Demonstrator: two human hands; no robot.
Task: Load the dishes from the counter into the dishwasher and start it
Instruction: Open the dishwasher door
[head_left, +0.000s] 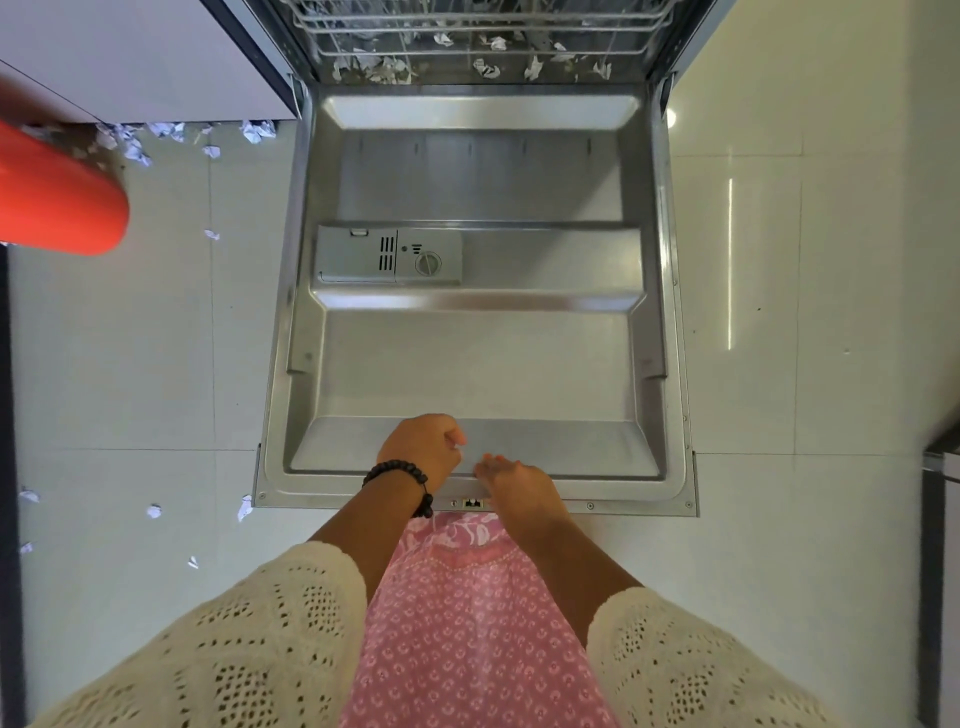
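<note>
Dishwasher door lies fully open, flat before you. Your left hand is curled, holding nothing; your right hand, fingers relaxed, hovers over the door's near edge.

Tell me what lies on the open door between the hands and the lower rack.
In the head view, only the detergent dispenser sits on the dishwasher door between the hands and the lower rack; the remainder is bare steel.

Pale tiled floor strewn with paper scraps.
Crumpled white scraps cluster by the cabinet base at upper left; a few more lie scattered lower left; what look like similar scraps sit inside the dishwasher tub.
</note>
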